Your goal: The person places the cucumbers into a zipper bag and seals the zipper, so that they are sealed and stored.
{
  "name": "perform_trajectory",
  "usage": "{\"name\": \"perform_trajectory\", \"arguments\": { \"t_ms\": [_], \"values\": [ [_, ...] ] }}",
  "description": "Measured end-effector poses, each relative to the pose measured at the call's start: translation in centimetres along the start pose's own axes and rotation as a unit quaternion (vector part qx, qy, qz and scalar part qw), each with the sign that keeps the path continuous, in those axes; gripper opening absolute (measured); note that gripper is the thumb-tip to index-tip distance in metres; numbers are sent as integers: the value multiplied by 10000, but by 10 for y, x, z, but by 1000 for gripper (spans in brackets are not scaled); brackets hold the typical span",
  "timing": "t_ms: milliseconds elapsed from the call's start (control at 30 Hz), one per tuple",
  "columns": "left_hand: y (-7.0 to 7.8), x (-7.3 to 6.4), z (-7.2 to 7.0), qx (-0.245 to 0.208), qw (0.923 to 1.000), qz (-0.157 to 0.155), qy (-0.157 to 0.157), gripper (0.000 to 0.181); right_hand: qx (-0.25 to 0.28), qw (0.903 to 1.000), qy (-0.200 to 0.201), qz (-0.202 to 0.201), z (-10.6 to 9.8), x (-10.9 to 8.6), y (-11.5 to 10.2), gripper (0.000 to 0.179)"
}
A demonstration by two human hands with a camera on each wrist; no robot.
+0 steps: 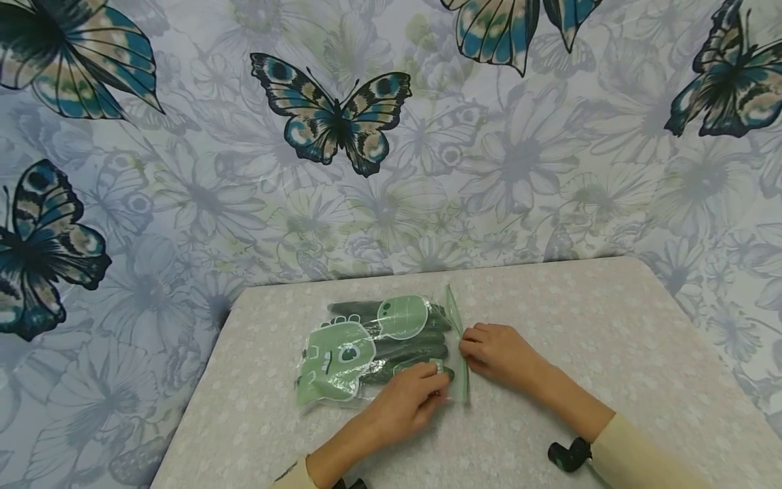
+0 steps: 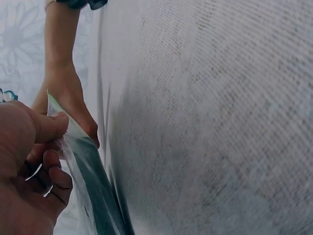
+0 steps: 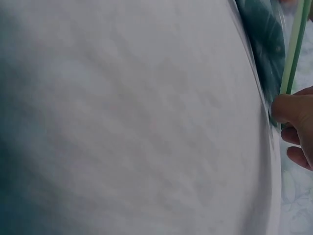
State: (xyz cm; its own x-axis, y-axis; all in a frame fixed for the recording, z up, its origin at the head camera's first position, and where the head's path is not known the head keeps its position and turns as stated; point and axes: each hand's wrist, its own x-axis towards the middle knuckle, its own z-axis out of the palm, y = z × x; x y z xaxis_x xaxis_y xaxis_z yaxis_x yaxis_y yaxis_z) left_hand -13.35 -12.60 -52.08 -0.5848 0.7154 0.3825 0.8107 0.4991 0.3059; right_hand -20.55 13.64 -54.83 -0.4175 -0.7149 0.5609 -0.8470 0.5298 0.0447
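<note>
A clear zip bag [image 1: 336,360] with green cartoon dinosaur prints lies flat on the table. Long dark green things that look like cucumbers [image 1: 406,346] fill it. Its light green zip strip [image 1: 453,309] runs along the right end. With thumb and fingers, my right hand [image 1: 497,354] pinches that strip near its middle; the right wrist view shows the thumb on the strip [image 3: 292,54]. My left hand [image 1: 406,401] is over the bag's near right part, and in the left wrist view its thumb and finger pinch the clear plastic [image 2: 73,142] close to the strip.
A pale patterned cloth covers the table [image 1: 580,326]. Behind its far edge rises a wall [image 1: 427,224] with butterfly and flower prints. A black device [image 1: 569,455] is strapped at my right wrist, and part of another shows at my left wrist.
</note>
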Motion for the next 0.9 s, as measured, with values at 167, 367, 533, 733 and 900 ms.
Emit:
{"name": "perform_trajectory", "arguments": {
  "t_ms": [167, 367, 533, 733, 900],
  "values": [
    [0, 0, -1, -115, 9996, -178, -187, 21, 34, 9999, -45, 94, 6, 1, 13, 23],
    [-1, 0, -2, -196, 9994, -219, -154, 22, 59, 9997, -18, 216, 9, 6, 26, 18],
    [-2, 1, 0, -111, 9998, -147, -86, 22, 109, 9996, -58, 259, 10, 10, 33, 17],
    [-1, 0, 0, -146, 9998, -152, -13, 23, 150, 9994, -48, 323, 13, 11, 39, 18],
    [-1, -1, 0, -202, 9996, -186, -30, 23, 155, 9989, -141, 414, 16, 14, 43, 19]
  ]
}}
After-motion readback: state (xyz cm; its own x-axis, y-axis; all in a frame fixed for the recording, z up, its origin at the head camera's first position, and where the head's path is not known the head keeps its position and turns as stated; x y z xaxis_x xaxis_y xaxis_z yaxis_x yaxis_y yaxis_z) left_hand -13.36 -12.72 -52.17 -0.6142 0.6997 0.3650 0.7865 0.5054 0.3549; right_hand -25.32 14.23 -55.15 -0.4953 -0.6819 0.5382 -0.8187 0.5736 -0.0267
